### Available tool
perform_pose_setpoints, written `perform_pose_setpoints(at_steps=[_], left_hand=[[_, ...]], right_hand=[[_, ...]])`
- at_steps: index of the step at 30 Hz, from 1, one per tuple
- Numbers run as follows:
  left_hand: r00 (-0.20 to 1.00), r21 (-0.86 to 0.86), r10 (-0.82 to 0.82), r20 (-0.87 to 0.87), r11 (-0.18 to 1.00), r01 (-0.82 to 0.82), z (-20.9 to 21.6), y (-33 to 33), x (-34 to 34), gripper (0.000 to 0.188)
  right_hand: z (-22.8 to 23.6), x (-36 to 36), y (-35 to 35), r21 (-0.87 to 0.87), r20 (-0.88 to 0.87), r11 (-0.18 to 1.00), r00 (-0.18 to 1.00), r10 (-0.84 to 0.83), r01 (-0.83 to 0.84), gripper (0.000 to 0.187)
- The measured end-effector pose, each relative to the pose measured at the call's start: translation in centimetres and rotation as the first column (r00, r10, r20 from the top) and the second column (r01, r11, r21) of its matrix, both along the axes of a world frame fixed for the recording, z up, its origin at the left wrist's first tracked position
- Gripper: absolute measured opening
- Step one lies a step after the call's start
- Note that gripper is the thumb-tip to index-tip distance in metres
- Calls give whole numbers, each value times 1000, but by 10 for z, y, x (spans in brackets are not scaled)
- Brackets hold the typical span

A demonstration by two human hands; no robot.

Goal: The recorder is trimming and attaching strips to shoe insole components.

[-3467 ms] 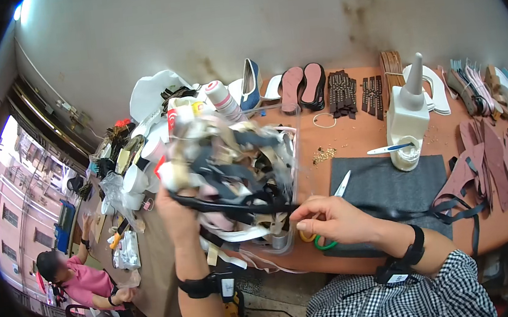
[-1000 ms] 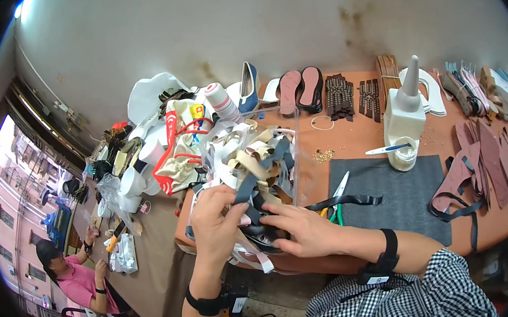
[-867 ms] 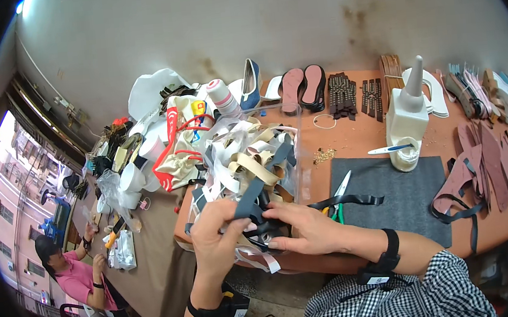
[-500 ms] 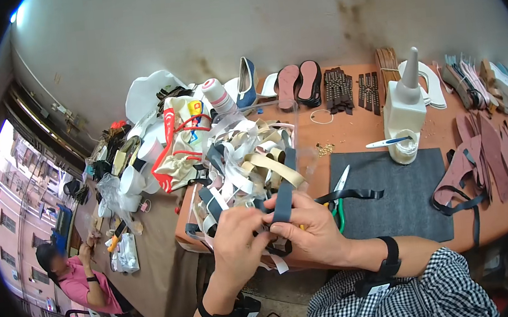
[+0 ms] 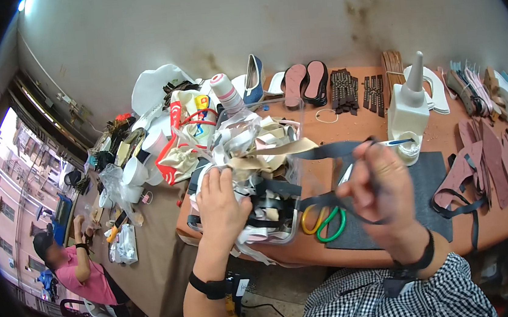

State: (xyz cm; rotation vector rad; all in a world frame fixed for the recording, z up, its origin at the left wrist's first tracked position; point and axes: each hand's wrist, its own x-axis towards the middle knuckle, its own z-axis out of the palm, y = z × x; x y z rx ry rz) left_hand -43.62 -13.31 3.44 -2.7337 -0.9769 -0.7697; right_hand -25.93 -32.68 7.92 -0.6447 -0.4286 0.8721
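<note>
My right hand (image 5: 385,191) is raised over the dark grey mat (image 5: 433,208), closed on dark strap pieces (image 5: 336,150) and blurred by motion. The strap reaches left toward a clear plastic box (image 5: 286,233) heaped with black, white and beige strap scraps. On the box's left side, my left hand (image 5: 221,201) lies with its fingers stretched over the scraps; no object shows in its grip. A long beige strip (image 5: 287,149) lies across the heap. Scissors (image 5: 331,224) with green and orange handles rest between the box and the mat, their blades partly hidden.
A white nozzle bottle (image 5: 408,116) and a pen (image 5: 396,142) are behind the mat. Pink sandal uppers (image 5: 452,185) lie right. Along the wall stand a navy shoe (image 5: 253,79), pink soles (image 5: 316,72) and dark straps (image 5: 344,92). A person in pink (image 5: 82,279) sits far left.
My hands, together over the box before, have parted. The right moved right with dark strap; the left lowered onto the scraps. The scissors' handles, partly covered before, now show.
</note>
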Motion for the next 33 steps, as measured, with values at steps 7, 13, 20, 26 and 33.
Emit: perform_pose_setpoints(at_steps=[7,13,20,26,33], left_hand=[[994,86,84,77,992,-90,2,18,-17,59],[980,151,191,54,969,-197,-6,49,-19,50],[956,-127,227,-188,959,-253,44,4,-26,37],[955,92,-239,174,970,225,67,-57,25,48],[868,-99,-495,39,863,496,9,-36,80,33]], right_hand=[[0,40,-27,-51,-9,982,983,182,-182,22],[-6,68,-64,311,-8,879,924,382,-361,18],[-16,84,-90,-150,298,901,851,433,-406,16],[-43,81,-81,-219,251,884,851,461,-414,17],[-35,90,-102,-209,167,896,888,428,-392,17]])
